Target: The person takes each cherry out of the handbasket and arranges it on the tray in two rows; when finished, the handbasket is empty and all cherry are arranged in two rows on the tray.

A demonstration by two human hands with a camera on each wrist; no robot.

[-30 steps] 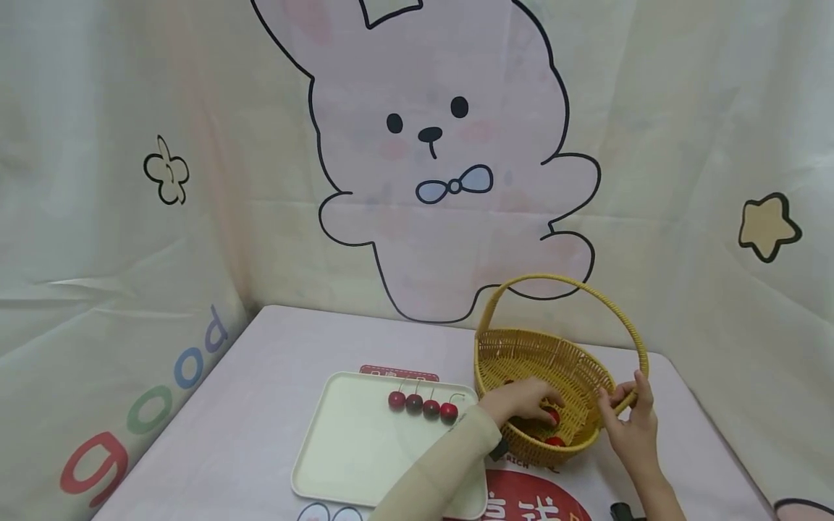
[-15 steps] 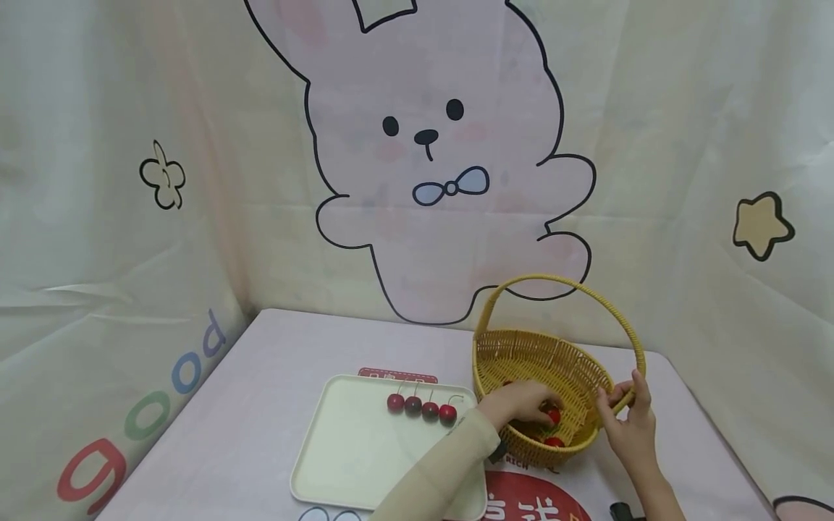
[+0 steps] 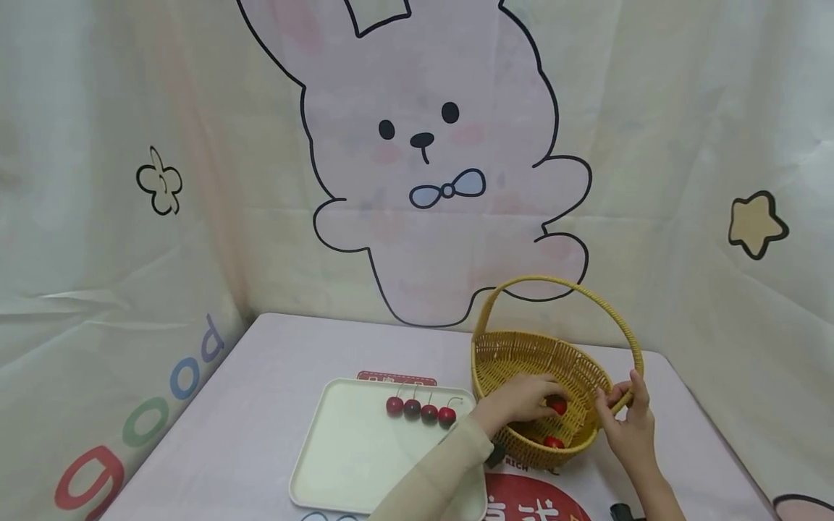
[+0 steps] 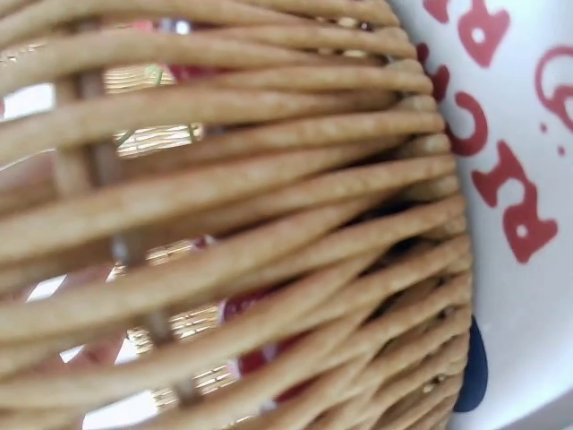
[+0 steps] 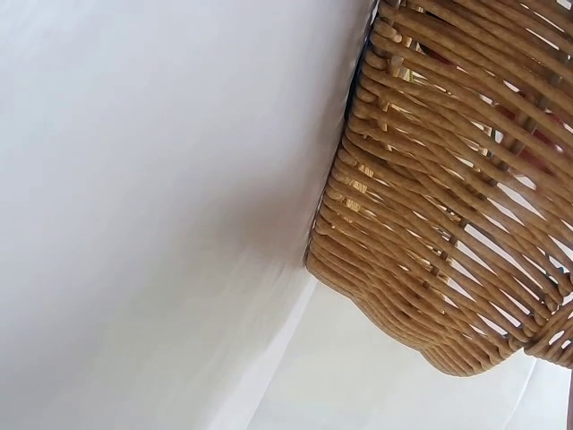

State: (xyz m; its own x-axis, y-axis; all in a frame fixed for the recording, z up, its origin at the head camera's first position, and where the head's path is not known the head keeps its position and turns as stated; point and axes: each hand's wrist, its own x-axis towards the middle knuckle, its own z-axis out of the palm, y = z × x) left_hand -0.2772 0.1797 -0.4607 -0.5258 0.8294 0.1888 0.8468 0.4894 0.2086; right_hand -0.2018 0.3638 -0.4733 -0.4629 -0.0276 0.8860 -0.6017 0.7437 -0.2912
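Observation:
My left hand [image 3: 524, 398], in a cream sleeve, reaches over the near left rim of a yellow woven basket [image 3: 521, 351]. Its fingers pinch a dark red cherry [image 3: 556, 404] inside. Just below, another red cherry [image 3: 553, 441] lies on the basket's bottom near the front wall. At the basket's right side my right hand [image 3: 630, 427] grips the foot of the arched handle [image 3: 602, 300] between thumb and fingers. Both wrist views show mostly the outer weave, the basket wall [image 4: 269, 188] on the left and the wall [image 5: 430, 197] on the right, with red showing through gaps.
A cream rectangular tray [image 3: 355, 449] lies left of the basket, partly under the left sleeve [image 3: 443, 467]. Several stemmed cherries [image 3: 412, 409] stand in a row near its far edge. A red printed patch [image 3: 534, 499] marks the white tabletop in front. Printed fabric walls [image 3: 691, 289] enclose the table.
My left hand has risen slightly inside the basket, bringing one cherry up and away from the other. The right hand keeps its grip on the handle's foot. The head view has shifted slightly.

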